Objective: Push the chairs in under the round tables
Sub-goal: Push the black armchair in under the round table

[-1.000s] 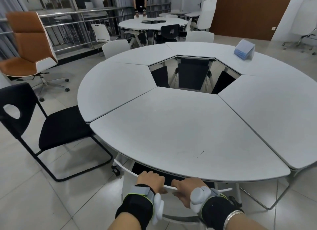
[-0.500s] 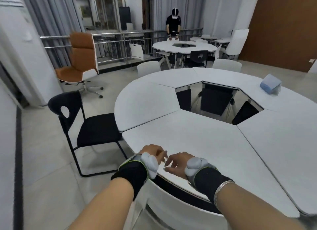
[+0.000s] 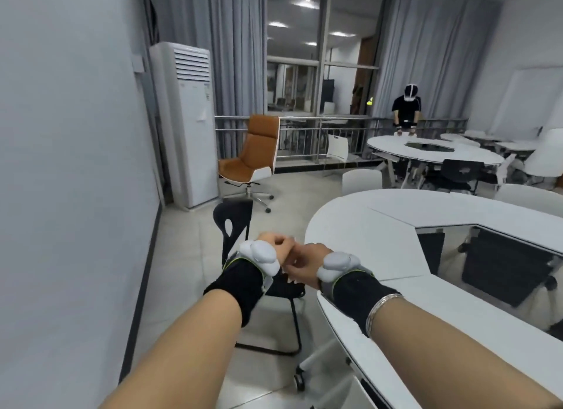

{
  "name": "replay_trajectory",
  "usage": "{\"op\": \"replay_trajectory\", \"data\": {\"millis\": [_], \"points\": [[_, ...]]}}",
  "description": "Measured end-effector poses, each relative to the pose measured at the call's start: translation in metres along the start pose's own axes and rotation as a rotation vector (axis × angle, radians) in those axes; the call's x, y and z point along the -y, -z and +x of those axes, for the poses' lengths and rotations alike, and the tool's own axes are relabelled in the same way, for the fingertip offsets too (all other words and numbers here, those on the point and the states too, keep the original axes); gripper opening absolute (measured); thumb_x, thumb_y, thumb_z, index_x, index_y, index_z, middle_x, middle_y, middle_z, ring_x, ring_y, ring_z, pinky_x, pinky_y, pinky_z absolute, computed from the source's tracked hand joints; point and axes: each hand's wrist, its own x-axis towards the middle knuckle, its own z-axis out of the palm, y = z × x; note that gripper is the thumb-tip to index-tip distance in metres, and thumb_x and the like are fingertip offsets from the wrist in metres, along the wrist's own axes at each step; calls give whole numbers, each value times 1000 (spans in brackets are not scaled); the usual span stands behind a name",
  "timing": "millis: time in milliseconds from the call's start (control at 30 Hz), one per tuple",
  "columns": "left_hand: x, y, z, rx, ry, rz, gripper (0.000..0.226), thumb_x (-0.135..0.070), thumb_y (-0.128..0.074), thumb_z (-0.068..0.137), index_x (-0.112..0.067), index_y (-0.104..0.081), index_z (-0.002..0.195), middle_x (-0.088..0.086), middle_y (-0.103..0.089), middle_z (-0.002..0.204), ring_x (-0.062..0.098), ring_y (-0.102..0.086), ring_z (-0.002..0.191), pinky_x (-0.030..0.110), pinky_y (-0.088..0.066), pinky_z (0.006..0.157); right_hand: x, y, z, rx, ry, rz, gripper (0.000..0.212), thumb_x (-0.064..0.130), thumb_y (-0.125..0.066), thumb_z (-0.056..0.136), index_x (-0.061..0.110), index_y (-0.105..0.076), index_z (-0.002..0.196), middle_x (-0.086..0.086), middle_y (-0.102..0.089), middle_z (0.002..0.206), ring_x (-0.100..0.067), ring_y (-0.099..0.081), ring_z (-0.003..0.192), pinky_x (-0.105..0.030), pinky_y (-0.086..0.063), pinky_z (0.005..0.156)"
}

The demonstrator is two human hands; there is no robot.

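**A:** In the head view, where are the hands?

**B:** Both are raised in mid-air in front of the body. The left hand (image 3: 272,247) and right hand (image 3: 306,264) touch at the fingertips. The fingers of each are loosely curled and hold nothing. Each wrist wears a black band with a white pod on it.

**A:** And the chairs?

**B:** 1 black chair (image 3: 232,222) stands on the tiled floor left of the near round table (image 3: 350,225). Its backrest is out in the open, and its seat, partly hidden behind the hands, is just beside the table's rim. 1 white chair (image 3: 362,177) sits at the table's far edge.

**A:** Anything else?

**B:** An orange office chair (image 3: 254,152) stands near a tall white air conditioner (image 3: 187,125). Another person (image 3: 406,110) leans over a second round table (image 3: 426,154) by the railing.
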Motion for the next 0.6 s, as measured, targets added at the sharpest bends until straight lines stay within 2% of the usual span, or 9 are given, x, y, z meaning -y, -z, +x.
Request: {"op": "replay_trajectory", "data": {"millis": [33,67,167,233,333,467,600], "points": [[12,19,12,-18,14,2,29,-26,-50,96,-6,-72,94,5,-62,79,18,-54,72,4,-39,51,13,-4,20,-19,27,18,26,32,-52,89,22,-65,110,-5,-71,104,-28,-65,96,-32,-53,82],[26,38,25,-33,23,-9,28,-26,-51,95,-8,-72,92,5,-63,79,19,-56,73,5,-43,55,27,-9,40,-30,37,34,25,32,-53,88,24,-66,108,-4,-72,103,-27,-66,95,-32,-54,82],[60,89,62,-32,45,-62,27,-27,-54,93,-18,-70,73,8,-67,76,24,-61,74,34,-57,82,65,-22,97,-37,53,78,26,36,-53,85,27,-66,105,-3,-74,95,-26,-68,89,-35,-56,80],[79,120,84,-38,60,-71,26,-27,-57,92,-13,-73,77,11,-67,75,25,-61,75,45,-56,88,89,-28,131,-32,50,94,23,36,-52,85,26,-67,98,0,-74,91,-24,-68,87,-35,-56,80],[107,165,121,-48,59,-73,24,-31,-59,90,-14,-72,78,11,-67,75,26,-62,75,47,-55,88,123,-37,186,-39,40,135,17,38,-51,86,31,-66,84,6,-74,86,-17,-68,85,-33,-56,80],[143,198,167,-14,75,-58,27,-38,-61,82,-17,-69,68,8,-68,73,25,-60,71,45,-55,88,146,-53,245,0,25,126,21,38,-53,88,27,-71,92,8,-71,82,-17,-67,87,-30,-54,79],[186,215,223,18,126,-85,25,-47,-56,69,-27,-68,63,14,-74,82,31,-67,77,47,-55,89,152,-75,309,38,-4,149,15,37,-52,90,32,-66,87,13,-66,74,-12,-63,77,-25,-51,74]]}}
